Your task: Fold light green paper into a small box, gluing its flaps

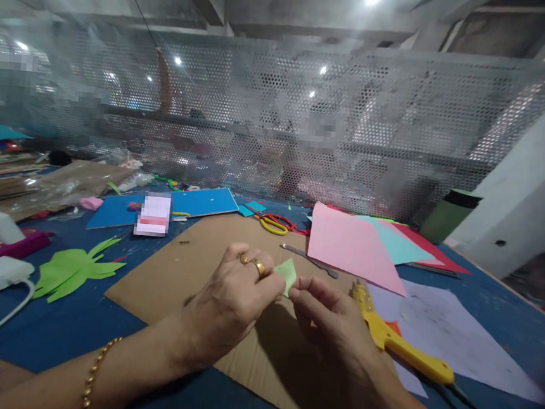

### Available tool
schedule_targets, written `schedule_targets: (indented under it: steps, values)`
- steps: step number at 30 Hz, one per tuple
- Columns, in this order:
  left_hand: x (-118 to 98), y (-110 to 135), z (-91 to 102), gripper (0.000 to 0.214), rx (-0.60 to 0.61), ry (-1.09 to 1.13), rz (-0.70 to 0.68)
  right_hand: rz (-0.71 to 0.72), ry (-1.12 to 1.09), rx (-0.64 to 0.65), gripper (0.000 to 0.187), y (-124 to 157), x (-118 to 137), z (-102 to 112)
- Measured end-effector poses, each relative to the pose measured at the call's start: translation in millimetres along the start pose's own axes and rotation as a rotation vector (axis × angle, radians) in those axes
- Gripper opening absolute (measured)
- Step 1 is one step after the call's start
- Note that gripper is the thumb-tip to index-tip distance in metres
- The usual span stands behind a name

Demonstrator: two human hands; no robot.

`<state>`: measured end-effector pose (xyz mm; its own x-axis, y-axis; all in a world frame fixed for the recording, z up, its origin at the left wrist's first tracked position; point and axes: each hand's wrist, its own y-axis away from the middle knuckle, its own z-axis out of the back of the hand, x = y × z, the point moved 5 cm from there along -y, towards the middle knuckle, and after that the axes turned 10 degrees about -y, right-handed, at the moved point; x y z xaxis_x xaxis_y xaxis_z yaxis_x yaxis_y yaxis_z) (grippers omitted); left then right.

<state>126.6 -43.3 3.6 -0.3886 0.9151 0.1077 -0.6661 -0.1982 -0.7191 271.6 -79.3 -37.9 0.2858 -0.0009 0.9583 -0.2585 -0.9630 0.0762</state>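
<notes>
Above a brown cardboard sheet (165, 278), a small piece of light green paper (287, 274) is pinched between both my hands. My left hand (241, 284), with gold rings on it, has its thumb and fingers closed on the paper's left side. From the right, the thumb and forefinger of my right hand (327, 308) meet at the paper's lower edge. Just behind the hands, a grey metal blade-like strip (308, 260) lies on the cardboard. A yellow glue gun (398, 346) rests right of my right hand, its nozzle pointing away from me.
Yellow- and red-handled scissors (273, 225) lie behind the cardboard. Pink paper (352, 243) and lilac paper (452, 335) spread to the right, near a green tumbler (450, 217). Cut green paper leaves (73, 270) and a purple power strip (15, 249) are at left. A perforated metal screen (242, 119) stands behind.
</notes>
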Motion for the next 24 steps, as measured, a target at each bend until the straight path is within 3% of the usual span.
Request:
schedule_targets:
  steps: [10,17,22,24]
  values:
    - [3,-3,3.2,0.02,-0.026,0.049,0.0,0.177,0.134,0.003,0.044,0,5,2]
    - [6,-4,3.2,0.014,-0.042,0.092,0.016,0.235,0.349,0.071,0.035,7,6,-1]
    - [5,-3,5.6,0.013,-0.041,0.165,0.05,0.611,0.723,0.084,0.01,14,15,0]
    - [5,-3,4.8,0.01,-0.032,0.181,0.062,0.777,0.81,0.098,0.009,20,20,-2]
